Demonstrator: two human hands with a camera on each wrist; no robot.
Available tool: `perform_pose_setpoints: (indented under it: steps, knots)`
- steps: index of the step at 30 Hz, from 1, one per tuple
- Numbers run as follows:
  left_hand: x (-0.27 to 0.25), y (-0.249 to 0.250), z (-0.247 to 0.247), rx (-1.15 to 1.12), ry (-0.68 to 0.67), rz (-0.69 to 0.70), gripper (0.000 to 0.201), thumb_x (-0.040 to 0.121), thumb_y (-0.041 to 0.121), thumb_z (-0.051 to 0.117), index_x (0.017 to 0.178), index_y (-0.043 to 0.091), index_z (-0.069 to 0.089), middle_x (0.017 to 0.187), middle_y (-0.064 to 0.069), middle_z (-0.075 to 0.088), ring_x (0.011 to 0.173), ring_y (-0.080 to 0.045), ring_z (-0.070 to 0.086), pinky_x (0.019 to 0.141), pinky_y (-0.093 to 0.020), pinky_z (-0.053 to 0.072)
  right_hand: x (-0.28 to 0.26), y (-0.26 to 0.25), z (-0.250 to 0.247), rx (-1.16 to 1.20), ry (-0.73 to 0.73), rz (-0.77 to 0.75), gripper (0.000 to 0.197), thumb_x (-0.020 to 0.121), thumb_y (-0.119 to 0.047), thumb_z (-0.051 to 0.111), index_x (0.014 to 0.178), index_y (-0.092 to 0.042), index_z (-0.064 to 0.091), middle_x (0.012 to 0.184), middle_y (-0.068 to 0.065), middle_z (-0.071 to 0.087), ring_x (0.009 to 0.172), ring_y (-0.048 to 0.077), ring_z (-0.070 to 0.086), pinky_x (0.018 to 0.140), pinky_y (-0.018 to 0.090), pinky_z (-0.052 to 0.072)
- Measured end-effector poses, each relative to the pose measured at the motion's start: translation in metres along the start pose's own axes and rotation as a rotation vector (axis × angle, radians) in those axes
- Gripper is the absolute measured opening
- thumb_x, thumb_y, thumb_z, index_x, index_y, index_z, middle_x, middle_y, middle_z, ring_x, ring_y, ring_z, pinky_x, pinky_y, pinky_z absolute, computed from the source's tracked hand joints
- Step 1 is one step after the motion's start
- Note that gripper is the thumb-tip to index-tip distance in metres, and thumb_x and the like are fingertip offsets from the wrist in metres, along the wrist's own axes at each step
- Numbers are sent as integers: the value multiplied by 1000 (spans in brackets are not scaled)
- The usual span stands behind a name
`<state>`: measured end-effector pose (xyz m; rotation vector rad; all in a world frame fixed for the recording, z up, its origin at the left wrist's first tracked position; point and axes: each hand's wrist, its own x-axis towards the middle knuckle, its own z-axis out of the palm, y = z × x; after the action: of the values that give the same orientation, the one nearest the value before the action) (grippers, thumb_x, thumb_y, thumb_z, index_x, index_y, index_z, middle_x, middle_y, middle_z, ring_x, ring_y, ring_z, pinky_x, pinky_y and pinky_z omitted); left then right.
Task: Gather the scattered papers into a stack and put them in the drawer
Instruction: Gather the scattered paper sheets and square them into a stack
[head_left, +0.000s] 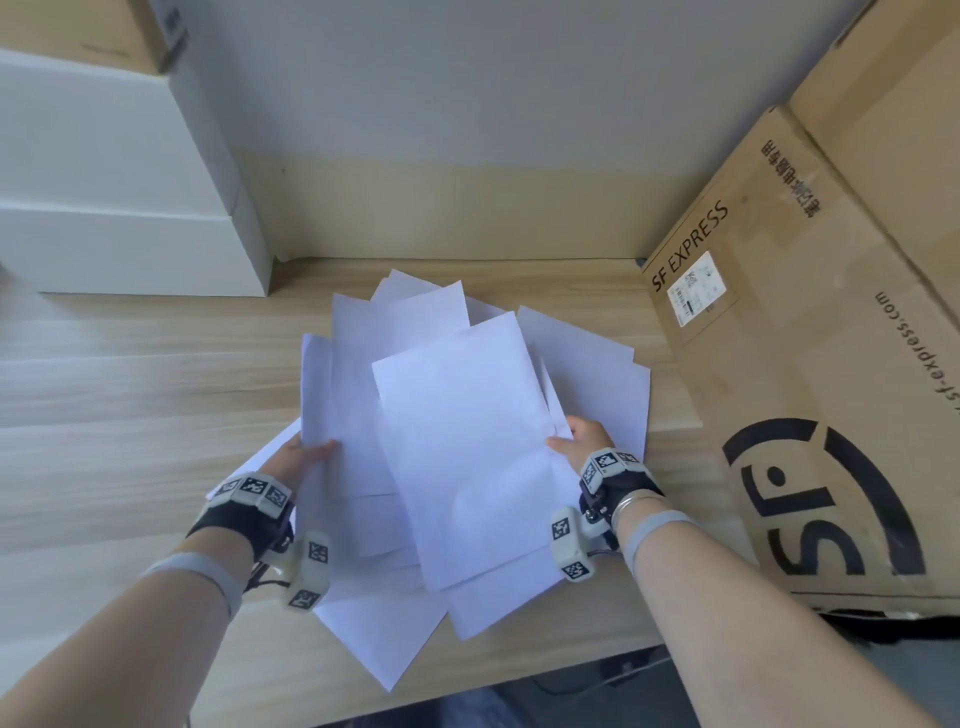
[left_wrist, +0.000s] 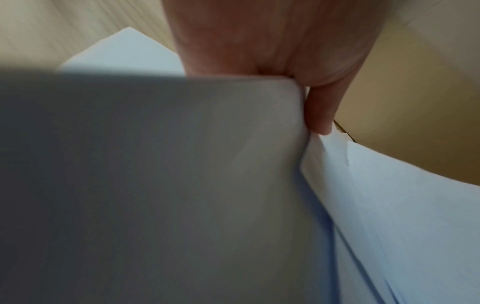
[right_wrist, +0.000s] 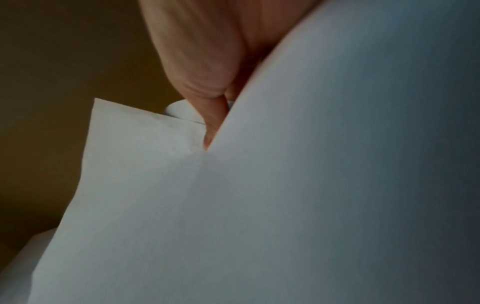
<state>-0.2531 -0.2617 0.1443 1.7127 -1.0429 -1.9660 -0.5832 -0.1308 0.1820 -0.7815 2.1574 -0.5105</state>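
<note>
Several white papers (head_left: 457, 415) form a loose, fanned pile lifted over the wooden desk (head_left: 130, 395) in the head view. My left hand (head_left: 306, 454) grips the pile's left edge, thumb on top. My right hand (head_left: 576, 439) grips the right edge, thumb on top of the uppermost sheet. In the left wrist view the left hand (left_wrist: 298, 98) pinches folded sheets of paper (left_wrist: 182, 174). In the right wrist view the right hand (right_wrist: 207, 98) pinches the papers (right_wrist: 259, 205), the fingertips hidden behind them. No drawer is in view.
A large SF Express cardboard box (head_left: 810, 364) stands close on the right, another carton above it. White boxes (head_left: 114, 197) are stacked at the back left against the wall. The desk's front edge (head_left: 519, 680) runs below the papers.
</note>
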Motion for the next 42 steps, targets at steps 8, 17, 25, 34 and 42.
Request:
perform_pose_setpoints:
  steps: [8,17,25,34,42]
  knots:
    - [3,-1,-2,77,15,1,48,87,1,58,133,6,47,127,-23,57,101,-31,56,99,-52,44,9,-10,5,-40,-4,-23,30,88,-9,61,117,-4,63,118,13,66,106,25,62,91,28,45]
    - [3,2,-23,128,128,-22,47,88,-6,54,134,-3,44,116,-25,61,90,-26,59,93,-49,46,13,0,-43,60,263,27,29,90,-6,57,117,3,62,118,20,65,105,32,62,81,26,42]
    - [-1,3,-22,73,72,-43,53,86,-19,44,137,-6,37,97,-16,59,91,-34,52,83,-44,42,11,-5,-82,313,502,14,25,88,-5,57,109,7,63,95,11,61,85,18,52,72,26,39]
    - [-4,4,-12,87,17,-13,66,61,6,62,126,0,49,82,-13,60,72,-27,56,77,-41,46,9,-30,-28,173,264,-27,30,91,-4,54,120,2,60,120,17,64,106,27,61,81,22,39]
    - [-10,-5,-5,103,-35,60,74,53,27,83,119,17,53,121,-16,62,109,-33,60,99,-52,46,10,-38,20,-3,96,-51,34,90,-6,54,124,-6,58,124,12,63,113,27,60,92,25,43]
